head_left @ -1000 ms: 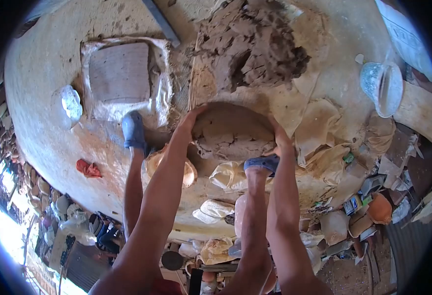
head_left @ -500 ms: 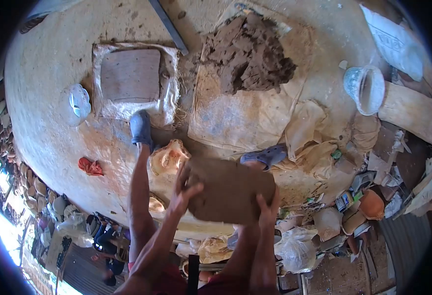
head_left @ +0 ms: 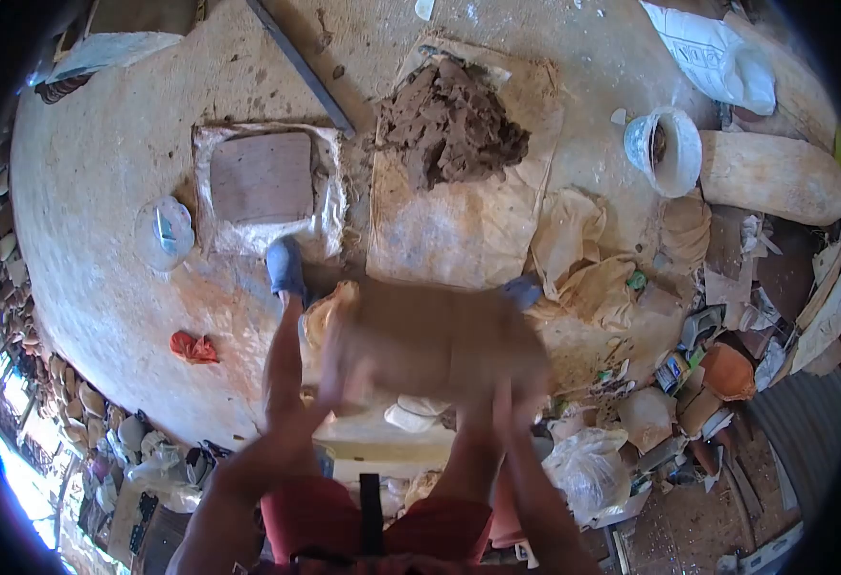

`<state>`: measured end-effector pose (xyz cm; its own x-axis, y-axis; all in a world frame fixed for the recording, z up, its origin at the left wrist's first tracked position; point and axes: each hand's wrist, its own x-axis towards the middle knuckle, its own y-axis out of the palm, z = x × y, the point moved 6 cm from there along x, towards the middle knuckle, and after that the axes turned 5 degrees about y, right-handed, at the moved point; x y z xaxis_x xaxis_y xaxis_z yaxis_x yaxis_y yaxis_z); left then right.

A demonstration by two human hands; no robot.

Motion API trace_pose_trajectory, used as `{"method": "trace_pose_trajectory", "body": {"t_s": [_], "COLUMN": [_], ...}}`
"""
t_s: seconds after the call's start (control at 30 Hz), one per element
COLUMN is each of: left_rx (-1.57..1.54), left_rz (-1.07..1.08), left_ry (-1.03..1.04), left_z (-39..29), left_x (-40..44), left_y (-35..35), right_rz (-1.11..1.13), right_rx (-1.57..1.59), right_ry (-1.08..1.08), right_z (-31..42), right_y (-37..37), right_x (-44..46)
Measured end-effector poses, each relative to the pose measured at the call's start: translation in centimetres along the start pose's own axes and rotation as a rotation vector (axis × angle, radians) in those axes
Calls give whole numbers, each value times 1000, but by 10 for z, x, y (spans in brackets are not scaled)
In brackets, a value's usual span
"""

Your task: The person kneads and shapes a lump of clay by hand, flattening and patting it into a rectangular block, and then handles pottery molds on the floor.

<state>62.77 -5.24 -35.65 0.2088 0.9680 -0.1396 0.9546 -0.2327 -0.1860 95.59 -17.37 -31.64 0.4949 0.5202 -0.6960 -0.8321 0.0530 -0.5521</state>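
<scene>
Clay slab [head_left: 440,335] in the grip of left hand [head_left: 344,366] and right hand [head_left: 518,395], one per end, forearms [head_left: 272,448] aslant inward.

There are two hands [head_left: 344,369] [head_left: 516,402], two slabs [head_left: 430,335] [head_left: 262,179], two shoes [head_left: 286,266] [head_left: 524,290], one clay heap [head_left: 452,126], one bar [head_left: 301,67], one bucket [head_left: 674,153], one bowl [head_left: 165,233], one red scrap [head_left: 193,348], one orange pot [head_left: 727,372] and one printed sack [head_left: 713,56]. The pieces [head_left: 80,407] along the left edge are too small to count.

The 2 hands [head_left: 346,369] hold 1 motion-blurred clay slab [head_left: 440,335] by its ends.
</scene>
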Motion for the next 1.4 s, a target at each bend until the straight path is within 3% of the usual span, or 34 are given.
{"method": "trace_pose_trajectory", "body": {"t_s": [0.03,0.07,0.1,0.13,0.2,0.23,0.3,0.33,0.37,0.43,0.53,0.57,0.63,0.67,0.73,0.8,0.87,0.93,1.03,1.1,1.13,1.17,1.2,1.23,1.3,1.33,1.37,1.4], "left_rx": [66,229,380,275,218,267,375,390,405,379,496,527,571,578,593,595,384,447,294,126,285,288,-26,-343,-183,-393,-605,-919], "left_rz": [-17,-18,29,-123,-75,-89,-118,-49,22,33,270,311,307,269,143,34,-86,-80,-72,-520,-452,-453,-439,-418,-296,-310,-318,-157], "left_ry": [-148,-440,-737,-890,-922,-840,-679,-707,-733,-822,-742,-749,-749,-739,-671,-566,-421,-271,-233,-694,-754,-760,-822,-873,-969,-1141,-1295,-1288], "left_z": [62,120,173,170,258,262,264,231,192,223,322,337,345,341,310,219,171,145,145,186,209,212,219,224,232,232,235,238], "left_x": [17,40,58,80,50,55,65,99,135,186,226,226,213,204,191,181,137,82,30,-12,-29,-30,-32,-34,-37,-29,-16,-5], "left_y": [13,21,29,34,20,19,18,27,36,56,88,95,100,101,96,91,82,70,63,53,55,50,54,61,57,60,62,64], "right_rz": [18,30,-231,-238,-39,-31,-135,-198,-129,-51,160,176,121,72,43,-62,-166,-188,-142,-243,-275,-40,198,197,316,318,449,583], "right_rx": [-92,-155,-338,-343,-384,-395,-613,-543,-469,-320,-197,-197,-573,-545,-452,-328,-263,-229,322,278,265,476,679,673,692,699,778,843], "right_ry": [68,157,-169,-196,262,287,-60,-186,-167,-162,-126,-111,14,19,-41,-153,-276,-326,-151,-12,34,121,208,216,514,508,694,893], "right_z": [-15,-18,-9,22,39,7,-44,-52,-46,-8,22,27,28,18,23,17,10,-7,-85,-143,-158,-166,-166,-165,-155,-135,-117,-111], "right_y": [32,67,83,75,61,57,62,69,74,97,146,157,166,165,157,149,136,119,125,139,142,152,161,158,157,150,153,158], "right_x": [65,141,184,206,183,166,201,219,233,295,357,358,352,348,329,291,238,189,178,193,195,192,187,193,192,204,212,207]}}
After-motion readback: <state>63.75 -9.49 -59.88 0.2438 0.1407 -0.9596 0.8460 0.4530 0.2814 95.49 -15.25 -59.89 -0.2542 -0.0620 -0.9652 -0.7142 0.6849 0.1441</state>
